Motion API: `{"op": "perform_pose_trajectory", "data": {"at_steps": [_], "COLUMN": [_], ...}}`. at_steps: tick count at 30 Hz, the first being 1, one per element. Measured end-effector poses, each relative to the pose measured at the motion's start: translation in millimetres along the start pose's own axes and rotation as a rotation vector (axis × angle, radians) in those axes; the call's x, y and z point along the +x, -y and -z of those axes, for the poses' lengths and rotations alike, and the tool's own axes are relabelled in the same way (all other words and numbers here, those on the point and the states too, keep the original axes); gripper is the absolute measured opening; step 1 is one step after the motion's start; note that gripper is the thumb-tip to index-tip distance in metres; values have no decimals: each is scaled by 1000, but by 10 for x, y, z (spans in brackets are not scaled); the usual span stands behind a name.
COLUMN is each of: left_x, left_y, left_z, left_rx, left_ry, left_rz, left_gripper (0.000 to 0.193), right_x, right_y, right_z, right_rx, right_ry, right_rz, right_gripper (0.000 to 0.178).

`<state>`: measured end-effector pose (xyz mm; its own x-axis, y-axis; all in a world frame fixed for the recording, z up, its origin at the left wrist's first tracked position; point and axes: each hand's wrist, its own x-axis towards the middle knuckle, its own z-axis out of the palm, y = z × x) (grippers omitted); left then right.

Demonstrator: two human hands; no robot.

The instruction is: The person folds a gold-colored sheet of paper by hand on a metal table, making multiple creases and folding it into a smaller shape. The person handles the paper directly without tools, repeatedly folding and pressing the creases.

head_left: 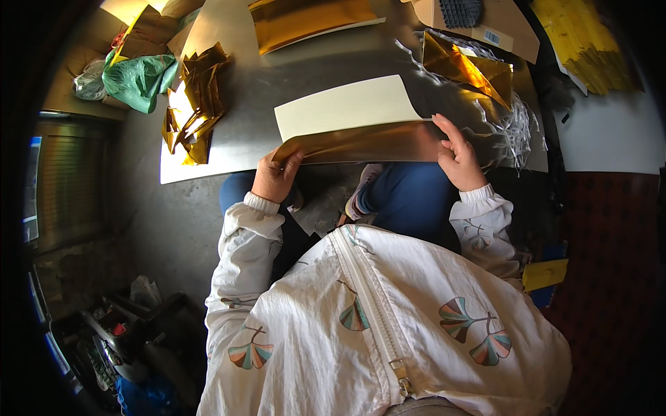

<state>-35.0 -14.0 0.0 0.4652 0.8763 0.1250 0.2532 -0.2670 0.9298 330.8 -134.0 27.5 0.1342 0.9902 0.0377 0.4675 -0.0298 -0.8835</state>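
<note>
A gold foil paper sheet (pixel 368 144) lies at the near edge of the metal-topped table (pixel 239 114). Its near part is turned up, gold side showing, while the pale cream inner face (pixel 347 107) spreads out behind. At the left end my left hand (pixel 274 177) is closed on the folded part, thumb on the gold surface. My right hand (pixel 461 163) grips the opposite end, its fingers reaching up along the edge and its thumb partly hidden. The fold between the two hands bows slightly and overhangs the table edge.
Flat gold sheets (pixel 312 24) lie at the back. Folded gold pieces (pixel 198 104) are heaped left, near a green plastic bag (pixel 142 80). On the right, a folded gold piece (pixel 472 66) rests by silvery strings (pixel 513 135), with a cardboard box (pixel 517 31) and yellow bundle (pixel 583 41) beyond.
</note>
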Motion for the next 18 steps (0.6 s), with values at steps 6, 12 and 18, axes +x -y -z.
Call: {"op": "perform_pose_trajectory", "data": {"at_steps": [6, 12, 18], "left_x": [23, 55, 80], "left_y": [-57, -184, -291], "left_z": [47, 81, -21], "left_rx": [134, 72, -31], "left_ry": [23, 32, -176], "left_rz": [25, 95, 246], "left_gripper": [17, 18, 26], "right_x": [434, 642, 789], "right_y": [-23, 17, 137], "right_z": [-167, -286, -282], "right_rx": [305, 549, 457], "right_ry": [-82, 12, 68], "right_rz": [-67, -338, -412], "right_gripper": [50, 17, 17]}}
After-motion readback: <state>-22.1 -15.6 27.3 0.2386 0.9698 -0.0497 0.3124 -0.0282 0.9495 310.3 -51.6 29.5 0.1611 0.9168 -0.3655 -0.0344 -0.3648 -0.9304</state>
